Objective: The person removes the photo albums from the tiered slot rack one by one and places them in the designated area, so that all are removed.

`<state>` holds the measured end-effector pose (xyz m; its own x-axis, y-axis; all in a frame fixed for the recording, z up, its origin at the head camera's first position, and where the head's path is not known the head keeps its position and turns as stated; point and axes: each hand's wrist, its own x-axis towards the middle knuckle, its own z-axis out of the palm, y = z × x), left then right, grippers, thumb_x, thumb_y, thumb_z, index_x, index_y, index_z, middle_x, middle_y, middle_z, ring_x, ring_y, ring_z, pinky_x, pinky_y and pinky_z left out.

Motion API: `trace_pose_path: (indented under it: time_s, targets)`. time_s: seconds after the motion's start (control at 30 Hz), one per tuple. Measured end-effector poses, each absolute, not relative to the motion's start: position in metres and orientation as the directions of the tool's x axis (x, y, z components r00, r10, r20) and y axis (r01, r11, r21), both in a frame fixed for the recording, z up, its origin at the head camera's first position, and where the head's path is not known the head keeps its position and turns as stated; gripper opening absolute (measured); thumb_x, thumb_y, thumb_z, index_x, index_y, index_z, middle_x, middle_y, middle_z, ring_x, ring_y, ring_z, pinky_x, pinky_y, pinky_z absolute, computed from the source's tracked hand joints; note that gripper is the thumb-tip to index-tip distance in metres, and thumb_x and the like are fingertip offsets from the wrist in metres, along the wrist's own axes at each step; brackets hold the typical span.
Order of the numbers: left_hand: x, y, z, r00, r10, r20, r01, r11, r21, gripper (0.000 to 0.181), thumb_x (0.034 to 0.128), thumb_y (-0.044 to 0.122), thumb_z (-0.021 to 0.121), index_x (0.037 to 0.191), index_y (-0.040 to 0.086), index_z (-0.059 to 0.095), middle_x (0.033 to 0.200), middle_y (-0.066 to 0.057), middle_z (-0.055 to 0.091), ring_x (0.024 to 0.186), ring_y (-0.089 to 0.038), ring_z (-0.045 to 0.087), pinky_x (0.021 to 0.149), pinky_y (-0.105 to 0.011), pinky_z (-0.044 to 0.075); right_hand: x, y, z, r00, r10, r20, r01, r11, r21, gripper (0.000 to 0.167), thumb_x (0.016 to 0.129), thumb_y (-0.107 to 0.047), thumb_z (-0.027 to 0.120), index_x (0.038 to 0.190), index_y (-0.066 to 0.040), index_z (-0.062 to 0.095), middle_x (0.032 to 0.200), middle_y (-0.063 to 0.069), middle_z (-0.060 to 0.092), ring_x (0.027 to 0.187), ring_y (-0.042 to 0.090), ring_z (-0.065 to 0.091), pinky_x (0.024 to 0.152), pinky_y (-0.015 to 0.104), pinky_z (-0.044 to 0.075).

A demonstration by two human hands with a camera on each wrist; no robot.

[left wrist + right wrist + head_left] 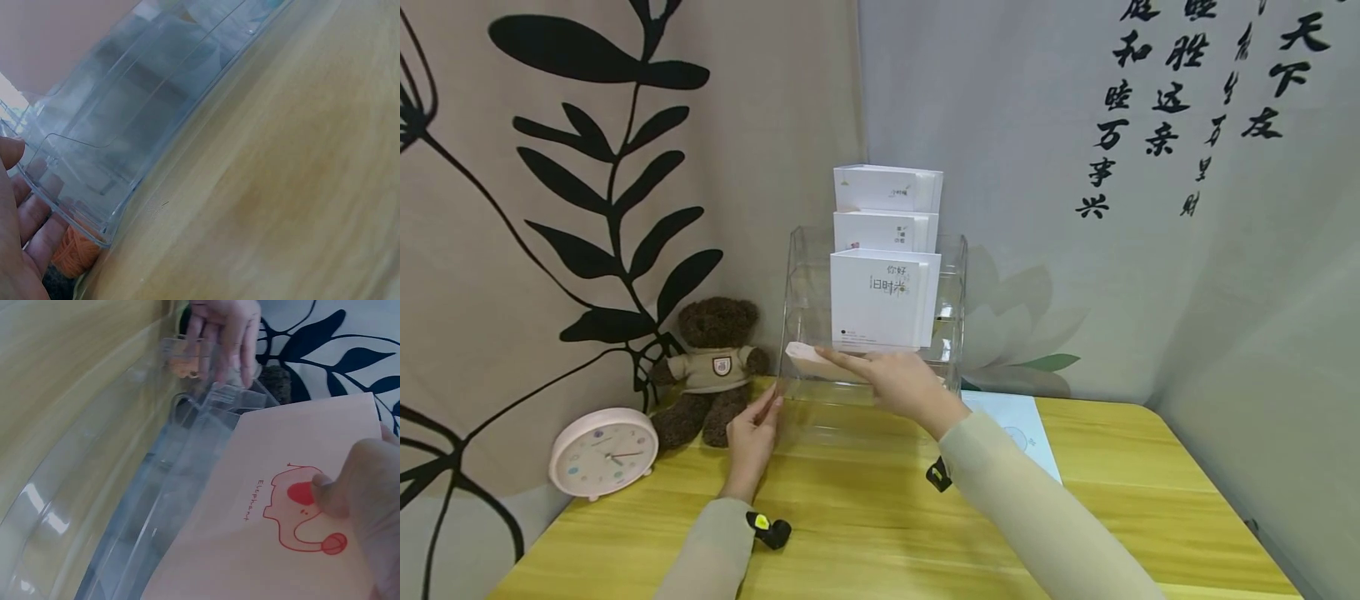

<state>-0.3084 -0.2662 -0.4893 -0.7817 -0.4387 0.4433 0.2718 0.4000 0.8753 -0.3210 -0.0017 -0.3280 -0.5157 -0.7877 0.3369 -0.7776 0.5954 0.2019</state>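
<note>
My right hand point(910, 385) holds a pink booklet point(262, 444) at the front, lowest tier of a clear plastic display rack point(805, 296). In the right wrist view its thumb lies on the cover, which bears a red elephant drawing and the word "Elephant"; its other fingers are mostly hidden. At the rack's front left edge, my left hand point(752, 435) holds the side wall, the thumb point(11, 152) on one side and the fingers point(45, 242) visible through the plastic. White booklets with printed covers stand in the tiers behind, the nearest one point(876, 300) above the pink booklet.
A brown teddy bear point(718, 350) and a pink clock point(604, 452) stand left of the rack. Behind its right side lies a pale blue flat item point(1011, 425) on the wooden table point(865, 517). Patterned curtains point(790, 108) hang close behind. Something orange point(76, 253) shows beside the left fingers.
</note>
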Motion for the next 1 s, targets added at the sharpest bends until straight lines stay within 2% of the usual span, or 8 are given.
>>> trace_pose_path:
  time_s: [0.07, 0.1, 0.23, 0.37, 0.53, 0.67, 0.87, 1.0]
  targets:
    - [-0.309, -0.266, -0.489, -0.781, -0.437, 0.447, 0.275, 0.401, 0.874, 0.034, 0.0971, 0.035, 0.069, 0.131, 0.030, 0.069, 0.118, -0.002, 0.073, 0.097, -0.021, 0.070, 0.066, -0.013, 0.048, -0.318, 0.000, -0.326, -0.508, -0.780, 0.366, -0.780, 0.597, 0.188, 0.115, 0.083, 0.002, 0.076, 0.159, -0.051, 0.008, 0.086, -0.006, 0.066, 0.057, 0.009, 0.047, 0.050, 0.022, 0.042]
    - [-0.309, -0.267, -0.489, -0.778, -0.435, 0.453, 0.277, 0.410, 0.869, 0.034, 0.0972, 0.034, 0.069, 0.131, 0.030, 0.069, 0.120, -0.002, 0.072, 0.101, -0.020, 0.070, 0.070, -0.015, 0.051, -0.316, 0.001, -0.325, -0.501, -0.775, 0.385, -0.781, 0.596, 0.184, 0.114, 0.083, 0.003, 0.075, 0.159, -0.050, 0.009, 0.090, -0.005, 0.068, 0.059, 0.009, 0.047, 0.051, 0.021, 0.042]
    - [-0.309, -0.269, -0.488, -0.771, -0.425, 0.475, 0.287, 0.434, 0.854, 0.036, 0.0967, 0.039, 0.068, 0.131, 0.030, 0.069, 0.121, 0.001, 0.071, 0.106, -0.020, 0.069, 0.079, -0.014, 0.051, -0.310, 0.004, -0.323, -0.458, -0.754, 0.471, -0.800, 0.581, 0.151, 0.110, 0.083, 0.006, 0.073, 0.160, -0.047, 0.014, 0.111, -0.006, 0.072, 0.062, 0.007, 0.049, 0.054, 0.020, 0.043]
    - [-0.309, -0.270, -0.488, -0.775, -0.427, 0.466, 0.275, 0.437, 0.857, 0.038, 0.0963, 0.043, 0.067, 0.132, 0.031, 0.068, 0.121, 0.001, 0.071, 0.107, -0.020, 0.068, 0.085, -0.022, 0.053, -0.305, 0.005, -0.323, -0.409, -0.737, 0.538, -0.819, 0.557, 0.140, 0.106, 0.084, 0.007, 0.070, 0.160, -0.044, 0.019, 0.122, -0.005, 0.071, 0.064, 0.007, 0.051, 0.056, 0.021, 0.044]
    - [-0.308, -0.270, -0.489, -0.789, -0.426, 0.442, 0.258, 0.424, 0.868, 0.038, 0.0976, 0.042, 0.066, 0.134, 0.031, 0.067, 0.124, 0.000, 0.070, 0.110, -0.023, 0.068, 0.093, -0.046, 0.053, -0.301, 0.006, -0.322, -0.378, -0.726, 0.575, -0.826, 0.544, 0.144, 0.104, 0.084, 0.008, 0.068, 0.161, -0.043, 0.019, 0.101, -0.007, 0.072, 0.059, 0.007, 0.046, 0.054, 0.021, 0.041]
    - [-0.308, -0.270, -0.489, -0.792, -0.425, 0.439, 0.258, 0.419, 0.871, 0.038, 0.0970, 0.042, 0.067, 0.133, 0.031, 0.068, 0.123, -0.001, 0.071, 0.109, -0.024, 0.068, 0.092, -0.048, 0.053, -0.299, 0.008, -0.323, -0.371, -0.716, 0.591, -0.829, 0.542, 0.137, 0.103, 0.084, 0.007, 0.069, 0.161, -0.041, 0.021, 0.092, -0.008, 0.070, 0.058, 0.007, 0.043, 0.054, 0.021, 0.041]
    - [-0.308, -0.269, -0.488, -0.788, -0.422, 0.448, 0.267, 0.420, 0.867, 0.038, 0.0971, 0.042, 0.067, 0.133, 0.030, 0.067, 0.122, -0.002, 0.071, 0.108, -0.024, 0.069, 0.091, -0.049, 0.054, -0.296, 0.011, -0.321, -0.363, -0.709, 0.604, -0.842, 0.527, 0.113, 0.099, 0.086, 0.007, 0.068, 0.161, -0.040, 0.023, 0.104, -0.002, 0.073, 0.057, 0.008, 0.043, 0.054, 0.021, 0.041]
    - [-0.308, -0.268, -0.488, -0.797, -0.424, 0.430, 0.255, 0.410, 0.876, 0.039, 0.0975, 0.042, 0.066, 0.135, 0.031, 0.067, 0.124, -0.001, 0.070, 0.110, -0.025, 0.068, 0.092, -0.049, 0.053, -0.292, 0.013, -0.321, -0.353, -0.688, 0.634, -0.850, 0.519, 0.090, 0.090, 0.090, 0.006, 0.066, 0.160, -0.037, 0.028, 0.101, -0.002, 0.073, 0.054, 0.008, 0.041, 0.050, 0.021, 0.039]
